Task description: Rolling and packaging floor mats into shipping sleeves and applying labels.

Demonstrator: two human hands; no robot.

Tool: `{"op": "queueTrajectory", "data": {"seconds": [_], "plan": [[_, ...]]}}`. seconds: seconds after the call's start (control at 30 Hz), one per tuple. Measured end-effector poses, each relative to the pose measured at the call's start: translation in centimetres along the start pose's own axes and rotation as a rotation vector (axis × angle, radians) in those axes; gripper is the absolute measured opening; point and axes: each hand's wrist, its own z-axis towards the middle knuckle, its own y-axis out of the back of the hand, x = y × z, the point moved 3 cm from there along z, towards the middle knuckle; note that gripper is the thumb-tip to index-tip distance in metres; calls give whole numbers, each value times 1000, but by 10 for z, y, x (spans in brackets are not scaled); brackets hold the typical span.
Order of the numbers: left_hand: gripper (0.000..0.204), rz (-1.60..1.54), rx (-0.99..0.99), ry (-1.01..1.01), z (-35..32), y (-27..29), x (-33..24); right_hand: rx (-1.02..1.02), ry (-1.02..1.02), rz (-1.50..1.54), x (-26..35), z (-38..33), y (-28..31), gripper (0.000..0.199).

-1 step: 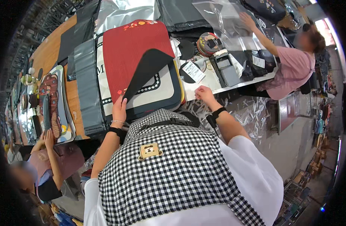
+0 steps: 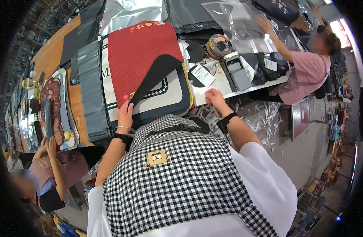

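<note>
A red ribbed floor mat [image 2: 146, 51] with flowers at its far and near ends lies on a stack of mats. Its near right corner is folded over, showing a black underside [image 2: 156, 73]. My left hand [image 2: 125, 115] is closed on the near edge of this mat, thumb on top. Under it lies a cream mat [image 2: 174, 89] with a dark border and a checkered line. To the right of the stack, my right hand [image 2: 216, 98] hovers by the table edge with its fingers curled together. Whatever they may hold is too small to see. A white label [image 2: 203, 76] lies just beyond it.
Grey plastic bags [image 2: 90, 87] lie left of the stack. Round coasters [image 2: 219, 45] and a grey box-like holder [image 2: 239, 73] stand at the right. A co-worker in pink [image 2: 308, 73] handles clear film [image 2: 240, 23]; another co-worker's hands [image 2: 51, 146] rest on mats at left. Paper strips [image 2: 264, 118] litter the floor.
The folded corner of the red mat sits slightly lower. The right-hand co-worker's arm has shifted a little. My own hands stay almost in place.
</note>
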Motion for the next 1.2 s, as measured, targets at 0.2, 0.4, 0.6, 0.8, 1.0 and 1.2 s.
{"op": "queueTrajectory", "data": {"seconds": [0.2, 0.4, 0.6, 0.8, 1.0, 1.2], "plan": [[20, 83, 76, -76, 4, 4, -9, -116, 143, -269, 81, 29, -65, 31], [17, 99, 150, -234, -1, 4, -15, -149, 216, -248, 62, 27, -58, 23], [17, 49, 159, -276, 5, -8, -19, -67, -123, -1412, -146, -108, 133, 32], [18, 145, 179, -199, -6, 4, -17, -261, 135, -1199, -6, -105, 41, 36], [18, 265, 279, -250, 3, 5, -26, -215, 777, -1308, 43, -69, -55, 54], [41, 361, 298, -391, -3, 6, -16, 91, 352, -1556, -11, -134, 8, 25]]}}
